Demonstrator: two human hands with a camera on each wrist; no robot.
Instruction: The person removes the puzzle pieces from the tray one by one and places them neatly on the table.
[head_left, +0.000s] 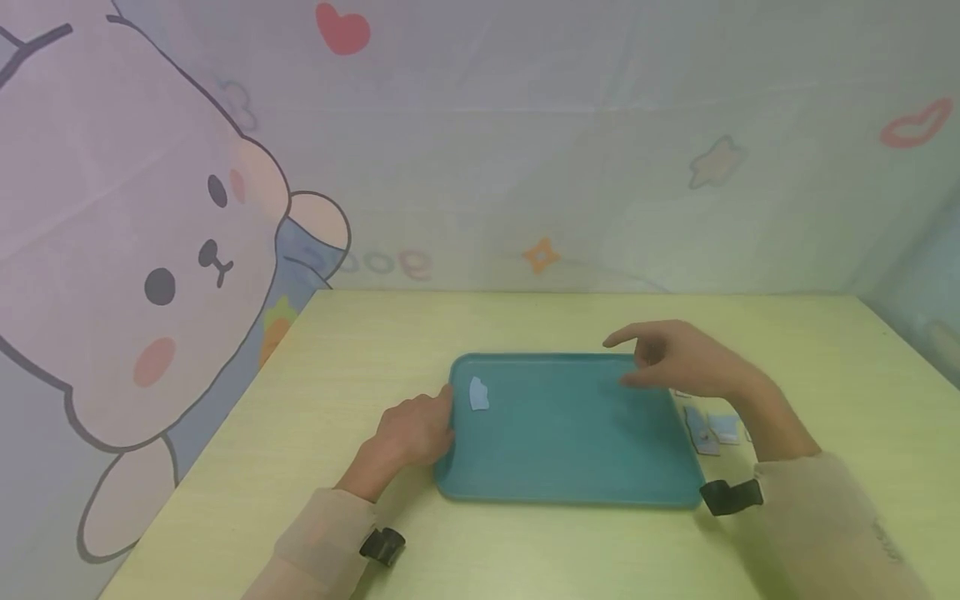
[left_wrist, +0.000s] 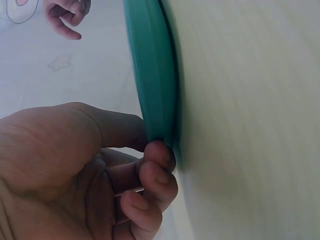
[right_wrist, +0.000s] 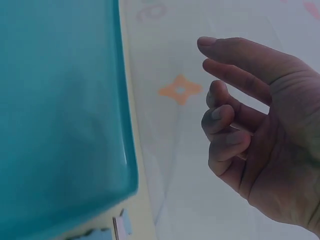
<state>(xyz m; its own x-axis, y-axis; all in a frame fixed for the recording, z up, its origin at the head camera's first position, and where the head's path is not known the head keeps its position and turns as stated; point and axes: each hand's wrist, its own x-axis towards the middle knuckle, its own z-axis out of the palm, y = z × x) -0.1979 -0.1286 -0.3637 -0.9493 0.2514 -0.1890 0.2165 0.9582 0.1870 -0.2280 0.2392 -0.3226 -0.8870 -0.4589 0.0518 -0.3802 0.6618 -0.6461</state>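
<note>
A teal rectangular tray [head_left: 570, 450] lies on the table. My left hand [head_left: 415, 429] pinches its left edge; in the left wrist view, the thumb and a fingertip meet at the tray's rim [left_wrist: 154, 75], with the other fingers curled below. On the tray's left part is a small, flat, pale blue piece [head_left: 478, 395] with an irregular outline. My right hand [head_left: 686, 358] hovers over the far right corner, its thumb and index finger apart. Nothing is between the right fingers [right_wrist: 240, 52]; several of them curl loosely.
Right of the tray, partly behind my right wrist, several flat puzzle-like pieces [head_left: 702, 432] in blue and grey lie on the pale yellow table [head_left: 420, 325]. A patterned cloth [head_left: 570, 167] with a cartoon bear hangs behind the table and along its left side.
</note>
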